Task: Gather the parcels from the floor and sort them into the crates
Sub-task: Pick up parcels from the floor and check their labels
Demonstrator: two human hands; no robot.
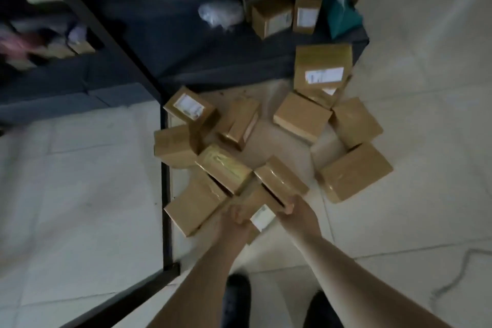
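Several brown cardboard parcels lie scattered on the pale tiled floor (80,194). The nearest parcel (257,204), with a white label on its near end, sits between my two hands. My left hand (234,224) grips its left side and my right hand (298,217) holds its right end. Touching it are a tape-wrapped parcel (223,168) and another parcel (281,177) just beyond. A larger parcel (354,172) lies to the right, and a labelled parcel (322,69) rests farther back. No crate is visible.
A dark metal shelving rack (165,181) stands left and behind the pile, its post and floor rail right beside the parcels. Two more boxes (271,17) and a teal bag (340,16) sit on its low shelf. My dark shoes (238,298) are at the bottom.
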